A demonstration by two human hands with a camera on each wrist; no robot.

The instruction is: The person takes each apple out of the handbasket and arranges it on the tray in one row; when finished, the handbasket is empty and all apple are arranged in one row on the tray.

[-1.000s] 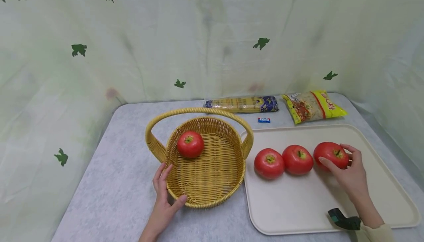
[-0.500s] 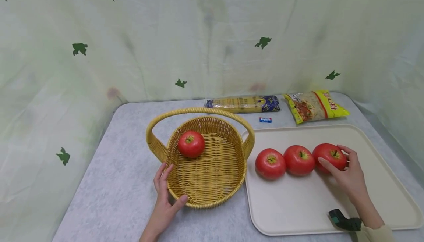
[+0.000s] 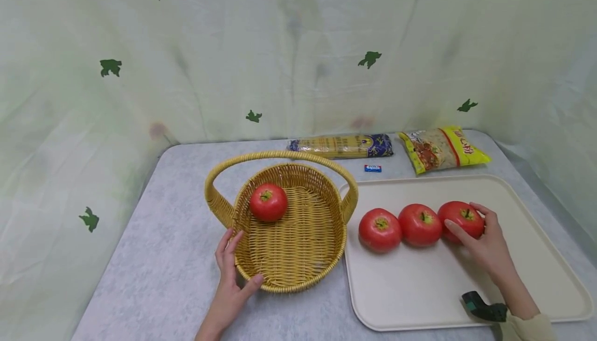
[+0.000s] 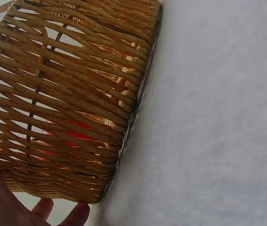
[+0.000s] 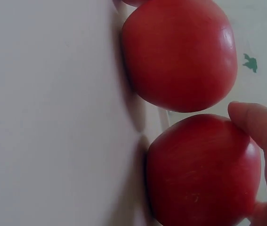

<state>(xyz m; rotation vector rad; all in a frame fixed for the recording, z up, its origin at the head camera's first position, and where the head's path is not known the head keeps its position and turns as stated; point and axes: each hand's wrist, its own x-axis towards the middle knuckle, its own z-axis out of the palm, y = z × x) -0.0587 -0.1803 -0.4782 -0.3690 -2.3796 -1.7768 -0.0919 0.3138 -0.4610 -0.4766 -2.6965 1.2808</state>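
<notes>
In the head view, my right hand (image 3: 487, 242) holds the rightmost red apple (image 3: 459, 222) on the cream tray (image 3: 410, 299), its thumb on the near side and fingers on the far right. The right wrist view shows fingertips against this apple (image 5: 204, 174), low over the tray. Beside it, to the left, sit a middle apple (image 3: 420, 225) and a left apple (image 3: 380, 230). My left hand (image 3: 230, 286) rests with spread fingers at the near-left rim of a wicker basket (image 3: 342, 232), thumb along the front. One apple (image 3: 268, 202) lies inside the basket, at its back left.
The basket's tall arched handle (image 3: 280, 155) spans its top. Behind stand a long pack of noodles (image 3: 340, 146), a small blue packet (image 3: 372, 168) and a yellow food bag (image 3: 443, 150). A patterned curtain (image 3: 224, 61) closes off the back of the table (image 3: 154, 258).
My right hand has slid the rightmost apple a little to the left, up close to the middle apple. The left hand and the basket have stayed in place.
</notes>
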